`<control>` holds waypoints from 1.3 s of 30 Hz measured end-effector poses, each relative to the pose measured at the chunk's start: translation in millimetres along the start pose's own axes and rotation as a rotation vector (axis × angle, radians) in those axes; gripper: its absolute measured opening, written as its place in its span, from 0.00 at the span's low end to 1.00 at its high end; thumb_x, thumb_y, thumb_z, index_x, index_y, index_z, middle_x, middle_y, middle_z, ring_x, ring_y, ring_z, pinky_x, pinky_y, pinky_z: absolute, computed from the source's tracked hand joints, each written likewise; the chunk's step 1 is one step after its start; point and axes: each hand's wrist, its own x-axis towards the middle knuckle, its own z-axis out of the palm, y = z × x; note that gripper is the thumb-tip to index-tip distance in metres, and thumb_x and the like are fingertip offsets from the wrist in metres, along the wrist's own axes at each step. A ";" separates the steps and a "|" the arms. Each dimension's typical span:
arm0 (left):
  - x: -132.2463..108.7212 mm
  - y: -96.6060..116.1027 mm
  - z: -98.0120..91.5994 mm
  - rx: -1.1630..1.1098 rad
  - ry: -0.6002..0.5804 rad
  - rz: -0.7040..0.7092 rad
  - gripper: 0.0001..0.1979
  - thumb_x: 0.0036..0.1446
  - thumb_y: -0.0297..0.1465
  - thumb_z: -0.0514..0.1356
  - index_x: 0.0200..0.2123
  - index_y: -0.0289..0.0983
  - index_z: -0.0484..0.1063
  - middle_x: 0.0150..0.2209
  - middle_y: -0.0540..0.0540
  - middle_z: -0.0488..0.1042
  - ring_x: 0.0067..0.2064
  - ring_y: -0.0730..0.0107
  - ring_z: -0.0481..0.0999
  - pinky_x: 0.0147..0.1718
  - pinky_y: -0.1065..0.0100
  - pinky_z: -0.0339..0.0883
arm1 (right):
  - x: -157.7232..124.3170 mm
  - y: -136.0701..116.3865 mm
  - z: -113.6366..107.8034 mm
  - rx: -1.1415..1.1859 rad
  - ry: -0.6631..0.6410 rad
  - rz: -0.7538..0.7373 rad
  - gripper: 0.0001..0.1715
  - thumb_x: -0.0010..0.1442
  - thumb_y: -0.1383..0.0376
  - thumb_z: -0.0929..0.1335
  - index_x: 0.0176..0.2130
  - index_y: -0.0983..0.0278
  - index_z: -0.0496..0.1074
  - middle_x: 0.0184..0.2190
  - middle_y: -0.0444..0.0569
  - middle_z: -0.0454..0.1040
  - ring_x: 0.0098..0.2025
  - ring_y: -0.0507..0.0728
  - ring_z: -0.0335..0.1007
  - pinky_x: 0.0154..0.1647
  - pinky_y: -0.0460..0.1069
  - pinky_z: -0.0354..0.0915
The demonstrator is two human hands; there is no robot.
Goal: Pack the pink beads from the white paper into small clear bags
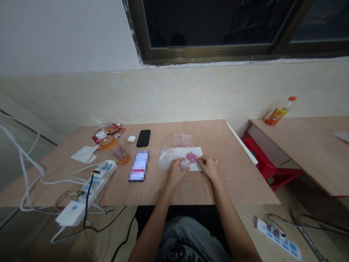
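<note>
A plywood table (226, 174) stands beneath the window, and near its middle lies a white paper sheet (181, 153), with a crumpled clear plastic bag (166, 158) touching its left edge. Both look light and soft, apt to slide or crease, so the sheet would probably be best taken by its bare edges. The left hand (177, 173) rests at the near corner, fingers curled over a small pale object (184, 165). The right hand (209, 167) reaches the sheet's right edge, fingers drawn together; any pinch is hard to make out. On the sheet sits a cluster of tiny pink pieces (191, 157), which look easily scattered.
</note>
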 end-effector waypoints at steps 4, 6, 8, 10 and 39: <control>0.0 1.4 -1.0 0.005 -0.012 0.012 0.22 0.45 0.29 0.68 0.46 0.40 0.72 0.46 0.45 0.73 0.47 0.63 0.71 0.45 0.62 0.66 | 0.1 0.2 0.1 0.037 0.015 0.009 0.15 0.60 0.56 0.64 0.34 0.60 0.78 0.29 0.47 0.76 0.35 0.57 0.68 0.38 0.50 0.48; -0.1 1.9 -1.5 0.004 -0.013 0.013 0.22 0.45 0.29 0.68 0.46 0.40 0.72 0.45 0.45 0.74 0.47 0.62 0.71 0.45 0.62 0.65 | 0.5 0.7 0.7 0.076 0.033 0.022 0.15 0.60 0.56 0.65 0.34 0.60 0.78 0.28 0.47 0.76 0.34 0.57 0.68 0.38 0.51 0.50; -0.2 2.1 -2.0 0.004 -0.009 0.012 0.21 0.45 0.30 0.68 0.46 0.40 0.73 0.45 0.45 0.74 0.47 0.62 0.71 0.45 0.61 0.65 | 1.1 1.5 2.1 0.135 0.051 0.021 0.16 0.59 0.55 0.65 0.34 0.60 0.78 0.26 0.47 0.76 0.32 0.57 0.68 0.37 0.51 0.52; -0.1 2.0 -2.2 0.013 -0.007 0.014 0.21 0.45 0.30 0.68 0.46 0.40 0.73 0.46 0.45 0.74 0.47 0.62 0.71 0.45 0.61 0.65 | 1.8 2.3 4.3 0.217 0.052 0.000 0.17 0.59 0.54 0.65 0.33 0.62 0.78 0.26 0.48 0.75 0.29 0.56 0.68 0.35 0.51 0.55; 0.5 2.4 -1.9 -0.019 0.004 0.009 0.22 0.45 0.27 0.66 0.47 0.39 0.71 0.46 0.44 0.73 0.48 0.62 0.71 0.47 0.61 0.66 | -4.1 -22.4 14.3 0.413 -0.150 -0.228 0.14 0.58 0.55 0.68 0.29 0.60 0.78 0.26 0.46 0.77 0.29 0.55 0.68 0.35 0.50 0.59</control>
